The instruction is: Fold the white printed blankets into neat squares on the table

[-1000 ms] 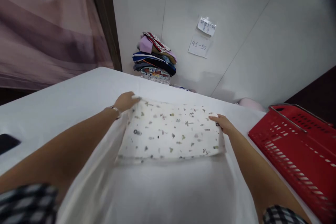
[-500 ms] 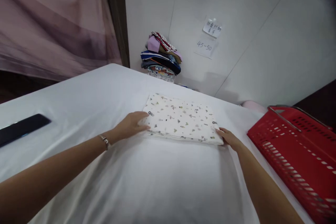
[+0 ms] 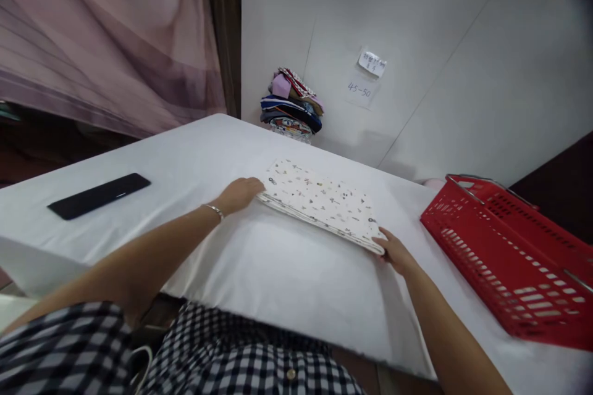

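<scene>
A folded white cloth [image 3: 324, 200] with a small scattered print lies on the white-covered table [image 3: 278, 284]. Its layered front edge faces me and slants down to the right. At the left front corner, my left hand [image 3: 241, 193] is closed on the cloth, its fingertips partly hidden behind the edge. My right hand [image 3: 393, 252] pinches the right front corner, thumb on top and the other fingers underneath.
To the right stands a red plastic basket [image 3: 504, 259] with metal handles. A black phone-like slab [image 3: 99, 195] lies on the left. Beyond the table's far edge, a stack of folded clothes [image 3: 294, 108] rests against the wall, below and left of paper notes [image 3: 361, 89].
The view has shifted, bringing in the checked clothing and the table's near edge. The cloth's front edge now slants more, with its left corner higher in view. Both hands stay on it.
</scene>
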`<act>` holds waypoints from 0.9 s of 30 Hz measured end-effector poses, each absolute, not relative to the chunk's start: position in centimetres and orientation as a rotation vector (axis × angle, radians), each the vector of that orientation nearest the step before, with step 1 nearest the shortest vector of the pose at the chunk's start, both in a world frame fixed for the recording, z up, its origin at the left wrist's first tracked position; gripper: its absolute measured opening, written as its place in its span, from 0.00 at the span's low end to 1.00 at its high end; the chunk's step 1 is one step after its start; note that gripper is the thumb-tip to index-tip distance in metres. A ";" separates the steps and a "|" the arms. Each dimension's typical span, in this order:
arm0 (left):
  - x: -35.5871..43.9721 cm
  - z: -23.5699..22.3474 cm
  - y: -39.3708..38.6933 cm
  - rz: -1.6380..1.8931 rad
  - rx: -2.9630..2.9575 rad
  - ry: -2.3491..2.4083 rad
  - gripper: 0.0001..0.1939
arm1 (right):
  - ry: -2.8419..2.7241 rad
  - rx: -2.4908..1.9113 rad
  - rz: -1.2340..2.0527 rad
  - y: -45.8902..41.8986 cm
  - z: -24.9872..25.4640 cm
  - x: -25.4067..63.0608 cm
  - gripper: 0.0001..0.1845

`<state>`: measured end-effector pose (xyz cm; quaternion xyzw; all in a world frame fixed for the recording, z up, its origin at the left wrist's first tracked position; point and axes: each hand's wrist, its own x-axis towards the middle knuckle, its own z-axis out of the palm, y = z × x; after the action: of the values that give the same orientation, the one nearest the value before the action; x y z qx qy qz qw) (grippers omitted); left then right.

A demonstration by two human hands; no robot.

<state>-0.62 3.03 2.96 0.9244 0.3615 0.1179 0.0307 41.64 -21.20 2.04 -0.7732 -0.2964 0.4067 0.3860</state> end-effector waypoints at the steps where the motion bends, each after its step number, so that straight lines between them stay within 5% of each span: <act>1: -1.6 2.9 3.0 0.354 2.854 1.109 0.23 | -0.779 -1.953 1.080 -22.5 1.9 40.4 0.43; 7: -4.5 0.9 1.9 0.312 2.844 1.150 0.29 | -0.888 -1.973 1.021 -27.0 0.7 35.3 0.49; 15: -4.4 0.7 -1.4 0.835 2.335 1.622 0.23 | -1.571 -2.136 0.026 -28.3 0.1 35.3 0.27; 21: -5.7 1.0 -1.8 0.925 1.965 1.747 0.15 | -2.135 -1.728 -0.142 -27.9 -1.8 34.7 0.23; 27: -5.7 0.9 -1.0 0.912 2.094 1.662 0.17 | -2.128 -1.718 -0.297 -28.6 -4.8 36.1 0.21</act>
<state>-5.73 -1.00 0.92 0.7321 0.5809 0.3190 0.1578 36.15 -28.55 -4.82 -0.6126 -0.7589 -0.1059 0.1939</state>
